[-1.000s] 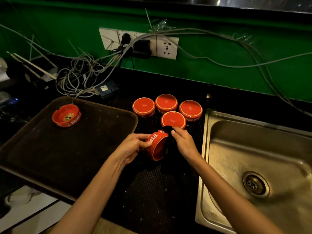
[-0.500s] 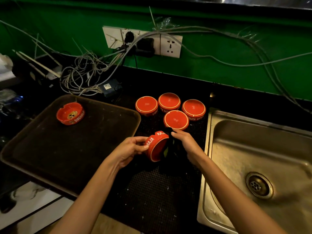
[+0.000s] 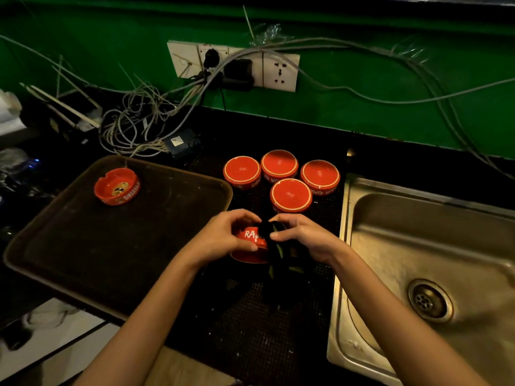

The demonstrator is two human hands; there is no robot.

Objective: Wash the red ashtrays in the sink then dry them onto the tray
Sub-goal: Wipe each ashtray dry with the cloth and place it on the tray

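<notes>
My left hand (image 3: pixel 223 235) curled round glossy round red ceramic ashtray (image 3: pixel 249 245), my right hand (image 3: pixel 303 235) pinching dark limp cloth (image 3: pixel 278 246) against it, over black perforated mat (image 3: pixel 250 330).

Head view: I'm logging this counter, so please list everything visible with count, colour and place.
mat: 1, black, centre
tray: 1, brown, left of mat
sink: 1, steel, right of mat
held ashtray: 1, red, over mat
upturned ashtrays: 4, red, on mat behind held ashtray
upright ashtray: 1, red, tray's far left corner
cloth: 1, dark, against held ashtray
socket panel: 1, white, green wall
cables: tangle, grey, below socket panel
left-hand grip: 1, bare, round held ashtray
right-hand grip: 1, bare, pinching cloth
</notes>
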